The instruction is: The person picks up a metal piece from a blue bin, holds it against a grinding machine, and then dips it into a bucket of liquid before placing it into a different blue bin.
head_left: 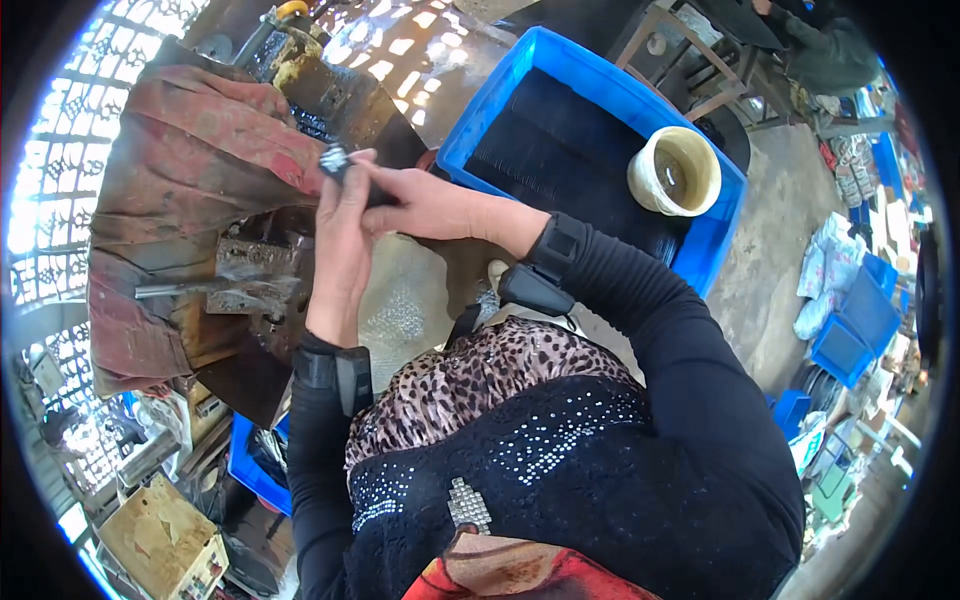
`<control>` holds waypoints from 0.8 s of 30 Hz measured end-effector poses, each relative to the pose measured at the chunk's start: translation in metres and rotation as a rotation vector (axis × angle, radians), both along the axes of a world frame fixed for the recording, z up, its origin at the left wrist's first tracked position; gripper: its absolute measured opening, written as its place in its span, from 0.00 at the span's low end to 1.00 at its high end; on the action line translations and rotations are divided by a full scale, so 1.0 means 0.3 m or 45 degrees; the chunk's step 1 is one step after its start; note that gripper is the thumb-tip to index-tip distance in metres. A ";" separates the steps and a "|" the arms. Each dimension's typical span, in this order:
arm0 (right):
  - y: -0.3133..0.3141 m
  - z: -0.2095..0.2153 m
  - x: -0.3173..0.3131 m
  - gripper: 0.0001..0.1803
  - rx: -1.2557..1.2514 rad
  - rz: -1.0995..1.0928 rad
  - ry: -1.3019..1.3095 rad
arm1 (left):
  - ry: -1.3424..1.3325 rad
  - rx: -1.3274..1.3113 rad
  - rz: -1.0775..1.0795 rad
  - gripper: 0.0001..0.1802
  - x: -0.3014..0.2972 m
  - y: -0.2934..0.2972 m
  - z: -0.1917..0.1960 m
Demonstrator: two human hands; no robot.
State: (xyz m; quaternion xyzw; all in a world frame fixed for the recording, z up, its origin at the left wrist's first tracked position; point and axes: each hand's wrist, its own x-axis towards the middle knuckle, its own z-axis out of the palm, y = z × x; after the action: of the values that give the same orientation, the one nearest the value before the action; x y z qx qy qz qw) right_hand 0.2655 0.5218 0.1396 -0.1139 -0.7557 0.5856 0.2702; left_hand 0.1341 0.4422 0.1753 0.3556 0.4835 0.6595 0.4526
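Both of my hands come together in front of the machine, above its right edge. My left hand [343, 245] has its fingers closed around a small dark piece with a shiny end [335, 158]. My right hand [425, 203] reaches in from the right and pinches the same piece, its fingers touching those of the left. The fingers cover much of the piece, so its exact kind is unclear. Left of my hands is a wet metal block [255, 262] with a metal rod [172, 290] beside it. A stained reddish-brown cloth [185, 150] hangs around that block.
A blue tray [600, 68] at the right holds dark, thin pieces in close rows, and a cream bucket [645, 180] of cloudy liquid. Wooden stools [690, 65] stand beyond it. Blue bins [850, 335] lie far right; a cardboard box [160, 535] sits lower left. Another person [825, 50] is at the top right.
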 end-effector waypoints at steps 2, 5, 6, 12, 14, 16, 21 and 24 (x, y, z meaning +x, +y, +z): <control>-0.007 0.041 0.036 0.31 -0.182 0.059 -0.116 | 0.131 -0.178 -0.133 0.16 0.019 0.016 0.022; -0.046 0.047 0.107 0.31 -0.406 -0.050 -0.173 | -0.097 -0.210 -0.322 0.18 0.040 0.030 0.006; -0.052 0.050 0.128 0.31 -0.520 -0.101 -0.203 | -0.214 -0.230 -0.414 0.18 0.046 0.035 -0.002; -0.020 -0.018 0.221 0.22 -0.300 -0.305 -0.458 | -0.188 -0.215 -0.353 0.15 0.049 0.042 -0.093; 0.051 -0.104 0.284 0.18 0.263 -0.558 -0.647 | -0.113 -0.120 -0.281 0.13 0.020 0.037 -0.101; 0.135 -0.180 0.361 0.17 0.394 -0.953 -0.791 | 0.057 -0.094 -0.162 0.13 -0.054 0.003 -0.103; 0.351 -0.383 0.542 0.24 0.563 -1.418 -1.267 | 0.221 -0.066 0.235 0.14 -0.124 -0.095 -0.129; 0.417 -0.464 0.554 0.32 0.719 -1.465 -1.346 | 0.236 -0.052 0.281 0.12 -0.115 -0.158 -0.155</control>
State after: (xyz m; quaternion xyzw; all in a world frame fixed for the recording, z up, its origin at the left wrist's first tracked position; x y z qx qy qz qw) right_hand 0.4315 0.6471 0.0004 -0.6706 -0.7253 0.0133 0.1552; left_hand 0.0996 0.3947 0.1289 0.3505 0.5727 0.6596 0.3377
